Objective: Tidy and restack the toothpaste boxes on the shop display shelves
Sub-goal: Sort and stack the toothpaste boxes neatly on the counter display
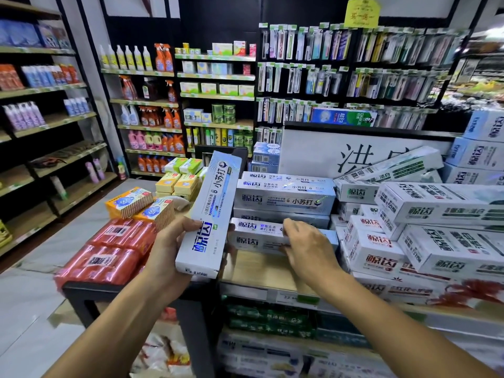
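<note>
Pale blue-and-white toothpaste boxes [285, 199], red wrapped packs [109, 255], orange striped boxes [129, 201], pale wood shelf [259, 268].

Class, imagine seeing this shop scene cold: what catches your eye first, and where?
The left hand holds a long pale-blue cardboard toothpaste box tilted upright at centre, while the right hand grips a similar white-and-blue cardboard box low in the stack beside it. Shiny red plastic-wrapped packs lie lower left; white green-printed toothpaste boxes pile up at right.
</note>
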`<action>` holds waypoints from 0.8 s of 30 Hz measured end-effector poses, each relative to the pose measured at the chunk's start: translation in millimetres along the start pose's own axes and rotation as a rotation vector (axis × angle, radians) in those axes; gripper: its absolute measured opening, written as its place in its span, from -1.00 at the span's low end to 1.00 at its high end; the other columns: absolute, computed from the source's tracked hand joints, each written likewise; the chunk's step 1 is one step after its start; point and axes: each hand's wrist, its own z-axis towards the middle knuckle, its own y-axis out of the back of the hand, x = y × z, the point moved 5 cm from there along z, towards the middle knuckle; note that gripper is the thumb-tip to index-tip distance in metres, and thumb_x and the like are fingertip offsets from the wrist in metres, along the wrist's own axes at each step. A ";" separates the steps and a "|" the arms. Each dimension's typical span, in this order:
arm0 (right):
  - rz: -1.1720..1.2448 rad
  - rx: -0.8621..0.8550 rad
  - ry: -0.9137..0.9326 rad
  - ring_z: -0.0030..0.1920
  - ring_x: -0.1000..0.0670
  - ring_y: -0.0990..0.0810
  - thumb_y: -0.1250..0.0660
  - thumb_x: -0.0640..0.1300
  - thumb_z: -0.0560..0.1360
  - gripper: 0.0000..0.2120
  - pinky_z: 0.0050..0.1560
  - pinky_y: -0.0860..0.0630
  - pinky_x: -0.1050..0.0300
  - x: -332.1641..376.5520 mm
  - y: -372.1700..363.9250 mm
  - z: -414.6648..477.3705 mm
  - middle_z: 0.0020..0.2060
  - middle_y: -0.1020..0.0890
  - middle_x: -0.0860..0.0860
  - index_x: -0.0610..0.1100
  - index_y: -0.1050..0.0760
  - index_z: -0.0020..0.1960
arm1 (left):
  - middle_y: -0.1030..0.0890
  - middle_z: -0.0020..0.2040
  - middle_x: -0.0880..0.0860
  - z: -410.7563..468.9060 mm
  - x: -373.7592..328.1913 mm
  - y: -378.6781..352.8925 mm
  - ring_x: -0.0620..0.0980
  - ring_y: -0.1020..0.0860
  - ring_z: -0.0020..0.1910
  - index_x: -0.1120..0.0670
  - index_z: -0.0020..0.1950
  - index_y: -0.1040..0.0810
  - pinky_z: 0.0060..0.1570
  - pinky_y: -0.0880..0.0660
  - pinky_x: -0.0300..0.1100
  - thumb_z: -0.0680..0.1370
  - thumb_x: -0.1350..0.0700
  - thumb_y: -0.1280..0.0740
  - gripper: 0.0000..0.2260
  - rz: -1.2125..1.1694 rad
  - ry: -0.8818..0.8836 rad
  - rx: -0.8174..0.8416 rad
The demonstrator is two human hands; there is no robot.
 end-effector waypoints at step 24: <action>0.437 0.386 -0.140 0.21 0.14 -0.50 -0.61 -0.04 0.32 -0.48 0.21 -0.33 0.29 -13.8 23.3 -19.2 0.24 -0.59 0.15 0.11 -0.57 0.24 | -0.69 0.09 0.22 61.0 -33.3 -26.4 0.24 -0.70 -0.04 -0.03 0.21 -0.67 -0.12 -0.66 -0.02 0.49 0.03 -0.43 -0.71 0.635 0.185 0.335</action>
